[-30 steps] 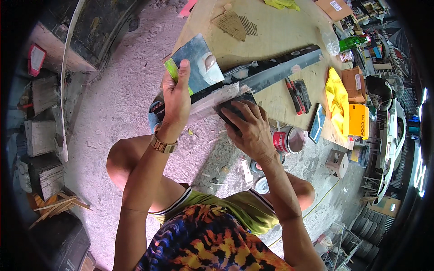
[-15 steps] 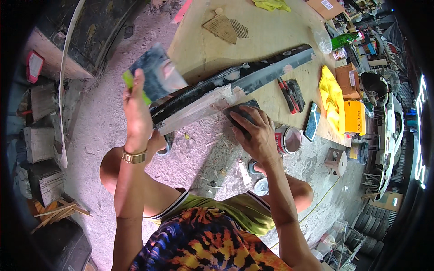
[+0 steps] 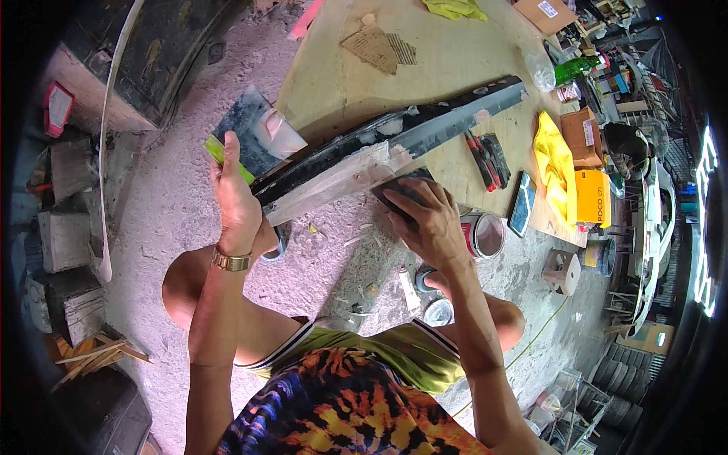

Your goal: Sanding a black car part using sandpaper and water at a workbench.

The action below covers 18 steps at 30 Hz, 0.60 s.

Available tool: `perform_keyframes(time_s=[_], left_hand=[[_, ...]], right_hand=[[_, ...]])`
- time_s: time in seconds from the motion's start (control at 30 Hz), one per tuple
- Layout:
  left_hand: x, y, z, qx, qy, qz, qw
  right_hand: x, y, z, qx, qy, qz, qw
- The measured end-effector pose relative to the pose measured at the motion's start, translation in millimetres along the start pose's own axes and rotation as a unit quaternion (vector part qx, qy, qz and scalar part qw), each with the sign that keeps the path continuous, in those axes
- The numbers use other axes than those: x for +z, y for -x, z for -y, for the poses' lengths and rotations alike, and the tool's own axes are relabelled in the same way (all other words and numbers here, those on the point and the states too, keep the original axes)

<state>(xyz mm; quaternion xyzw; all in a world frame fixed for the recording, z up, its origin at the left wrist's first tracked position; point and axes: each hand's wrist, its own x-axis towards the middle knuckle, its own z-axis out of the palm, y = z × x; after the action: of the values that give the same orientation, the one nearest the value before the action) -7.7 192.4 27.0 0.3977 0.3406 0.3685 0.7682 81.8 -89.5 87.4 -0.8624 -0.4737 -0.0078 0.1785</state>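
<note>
While the left hand (image 3: pixel 236 199) grips a grey mixing board (image 3: pixel 254 138) at 10 o'clock, the right hand (image 3: pixel 426 221) presses a dark sanding pad (image 3: pixel 398 187) onto the long trim panel (image 3: pixel 394 144).

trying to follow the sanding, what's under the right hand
A dark sanding pad lies under the right hand, pressed against the long dark trim piece coated with pale filler. The pad's underside and the filler beneath it are covered.

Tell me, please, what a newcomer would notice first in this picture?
First, the long dark panel smeared with pale filler, running across the middle from a wooden board's edge. The right hand presses a dark sanding block on its lower edge; the left hand holds a dark flat plate carrying a dab of filler, at left.
</note>
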Motion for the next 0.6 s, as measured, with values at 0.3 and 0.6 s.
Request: perform_keyframes(time_s=[0.3,0.6], left_hand=[[13,13,-8,0.005,-0.022,-0.008,1.000],[4,5,0,-0.009,0.027,-0.005,1.000]], right_hand=[[15,-7,40,0.001,0.009,-0.027,1.000],[29,-18,46,-0.009,0.037,-0.017,0.999]])
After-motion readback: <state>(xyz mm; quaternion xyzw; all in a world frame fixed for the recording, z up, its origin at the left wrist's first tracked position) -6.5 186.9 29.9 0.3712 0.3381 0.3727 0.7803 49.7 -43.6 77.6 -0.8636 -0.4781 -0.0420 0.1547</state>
